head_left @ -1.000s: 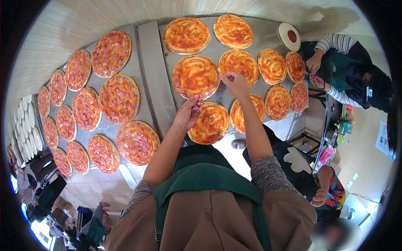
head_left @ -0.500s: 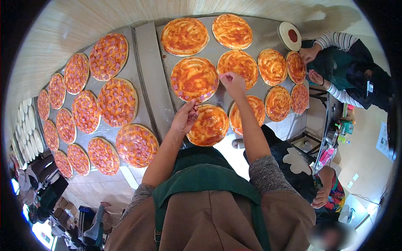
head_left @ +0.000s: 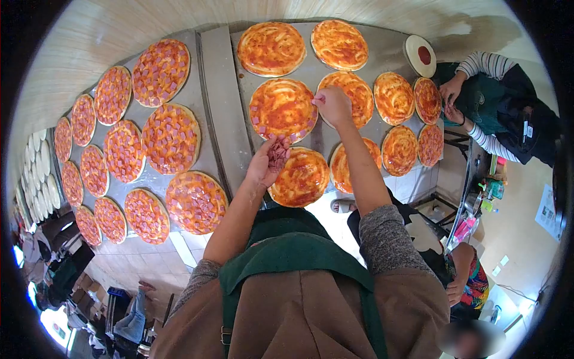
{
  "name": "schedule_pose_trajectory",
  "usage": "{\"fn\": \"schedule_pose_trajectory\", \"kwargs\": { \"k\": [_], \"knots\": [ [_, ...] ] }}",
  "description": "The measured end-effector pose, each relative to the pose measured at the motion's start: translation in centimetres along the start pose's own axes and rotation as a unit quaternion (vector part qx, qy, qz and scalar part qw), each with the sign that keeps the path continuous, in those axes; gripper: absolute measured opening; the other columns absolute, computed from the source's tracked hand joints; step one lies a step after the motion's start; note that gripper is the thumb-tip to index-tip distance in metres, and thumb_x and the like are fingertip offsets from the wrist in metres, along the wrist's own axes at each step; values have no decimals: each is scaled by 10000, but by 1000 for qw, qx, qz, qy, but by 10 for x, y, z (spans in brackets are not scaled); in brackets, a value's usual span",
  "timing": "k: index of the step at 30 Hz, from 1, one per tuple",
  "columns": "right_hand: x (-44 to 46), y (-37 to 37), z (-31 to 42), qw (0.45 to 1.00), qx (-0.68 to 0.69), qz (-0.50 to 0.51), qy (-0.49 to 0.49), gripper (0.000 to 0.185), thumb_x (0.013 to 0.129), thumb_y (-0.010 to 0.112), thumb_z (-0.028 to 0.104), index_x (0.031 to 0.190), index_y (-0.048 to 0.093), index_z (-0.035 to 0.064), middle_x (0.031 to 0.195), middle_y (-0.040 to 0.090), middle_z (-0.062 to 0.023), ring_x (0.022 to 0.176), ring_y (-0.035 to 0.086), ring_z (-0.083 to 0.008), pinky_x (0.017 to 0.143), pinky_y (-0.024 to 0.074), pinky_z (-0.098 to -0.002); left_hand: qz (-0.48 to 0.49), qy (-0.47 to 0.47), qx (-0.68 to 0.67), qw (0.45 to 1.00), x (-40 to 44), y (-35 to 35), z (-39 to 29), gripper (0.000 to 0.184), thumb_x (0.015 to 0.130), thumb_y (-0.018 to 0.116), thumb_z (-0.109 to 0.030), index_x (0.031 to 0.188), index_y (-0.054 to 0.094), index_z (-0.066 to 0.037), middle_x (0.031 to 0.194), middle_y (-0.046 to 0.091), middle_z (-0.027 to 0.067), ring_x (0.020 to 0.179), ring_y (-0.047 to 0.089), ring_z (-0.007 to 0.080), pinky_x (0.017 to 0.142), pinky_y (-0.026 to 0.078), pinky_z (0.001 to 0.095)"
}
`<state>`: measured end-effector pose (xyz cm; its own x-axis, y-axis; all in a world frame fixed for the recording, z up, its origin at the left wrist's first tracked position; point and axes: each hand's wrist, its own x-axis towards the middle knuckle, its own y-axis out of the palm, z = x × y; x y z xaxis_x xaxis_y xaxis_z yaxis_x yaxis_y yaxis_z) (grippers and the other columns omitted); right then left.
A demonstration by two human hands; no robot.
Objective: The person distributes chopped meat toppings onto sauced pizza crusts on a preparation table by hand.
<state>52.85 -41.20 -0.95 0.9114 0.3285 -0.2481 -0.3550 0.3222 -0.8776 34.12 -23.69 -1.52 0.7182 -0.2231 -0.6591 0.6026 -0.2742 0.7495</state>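
Note:
In the head view, my left hand (head_left: 263,164) is cupped upward around a small heap of diced ham (head_left: 278,152), at the lower edge of a sauced pizza (head_left: 283,110). A few ham cubes lie along that pizza's rim, mostly at its lower side. My right hand (head_left: 333,106) is pinched at the same pizza's right edge, with a pink ham cube at its fingertips. It partly covers the sauced pizza (head_left: 359,99) to the right. Below my left hand sits another sauced pizza (head_left: 299,178) without ham.
Several ham-topped pizzas (head_left: 170,140) stand on the left tray (head_left: 134,176). More sauced pizzas (head_left: 339,45) lie on the right tray (head_left: 382,51). At the far right, a co-worker's hands (head_left: 452,99) are beside a dough base with a sauce spot (head_left: 423,55). Another person's arm (head_left: 460,272) is lower right.
My left hand has turned its palm up, showing more of the ham. My right hand has shifted slightly up the pizza's right edge. The co-worker's hands have come together.

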Motion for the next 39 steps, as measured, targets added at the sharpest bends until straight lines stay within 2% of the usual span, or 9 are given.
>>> {"fn": "schedule_pose_trajectory", "kwargs": {
  "k": [4,7,11,14,26,29,32,35,39],
  "knots": [
    [-7,-3,11,999,-12,-42,-20,147,766,724,235,832,714,104,799,639,-79,808,635,-244,711,502,-393,11,18,28,999,0,1,-2,286,997,435,-235,1113,564,-8,1010,659,102,909,646,182,803,549,299],
    [-35,-19,45,987,162,0,-4,174,792,714,232,833,707,63,785,662,-79,730,629,-224,671,491,-334,3,30,37,999,2,4,-5,302,1001,415,-231,1147,554,-5,1065,647,110,953,636,188,850,531,308],
    [-81,1,74,932,312,174,-64,190,794,719,151,891,671,-6,792,670,-101,724,651,-180,657,498,-273,-14,48,43,998,9,0,-4,330,1002,407,-233,1199,538,-2,1102,633,112,1019,616,201,918,496,317],
    [-98,0,97,960,252,53,-110,225,783,712,200,888,668,6,782,667,-135,732,657,-246,678,505,-350,5,43,41,998,1,16,-7,280,991,432,-198,1153,564,-13,1064,646,95,981,633,177,858,525,277],
    [-99,1,89,975,185,46,-118,149,826,688,125,897,642,2,867,688,-97,744,663,-179,671,513,-304,22,5,62,998,0,9,-5,305,1001,432,-226,1166,560,-4,1104,641,116,1024,628,200,919,508,305],
    [-96,8,80,938,340,40,-45,145,850,669,121,937,630,11,832,682,-72,754,657,-152,676,513,-280,34,12,14,999,9,-3,-3,309,1003,428,-226,1154,563,8,1105,640,113,1018,630,199,904,521,301],
    [-86,3,65,813,558,125,109,182,874,652,118,1013,614,6,882,673,-69,799,650,-136,716,521,-253,23,24,8,999,-1,6,-10,309,1001,436,-218,1153,557,23,1109,635,115,1030,627,204,902,527,299],
    [-79,0,53,743,654,91,110,234,887,641,113,1085,594,-2,957,663,-83,837,646,-141,742,528,-250,-1,30,-4,1000,-5,9,-15,303,996,449,-208,1156,552,29,1117,629,121,1044,623,209,919,522,294],
    [-55,-11,27,752,646,103,79,232,886,644,117,1081,614,-5,994,654,-81,865,648,-151,737,534,-257,3,35,-4,999,-9,1,-16,302,988,468,-199,1176,536,28,1127,623,120,1055,619,213,921,523,291]
  ]
}}
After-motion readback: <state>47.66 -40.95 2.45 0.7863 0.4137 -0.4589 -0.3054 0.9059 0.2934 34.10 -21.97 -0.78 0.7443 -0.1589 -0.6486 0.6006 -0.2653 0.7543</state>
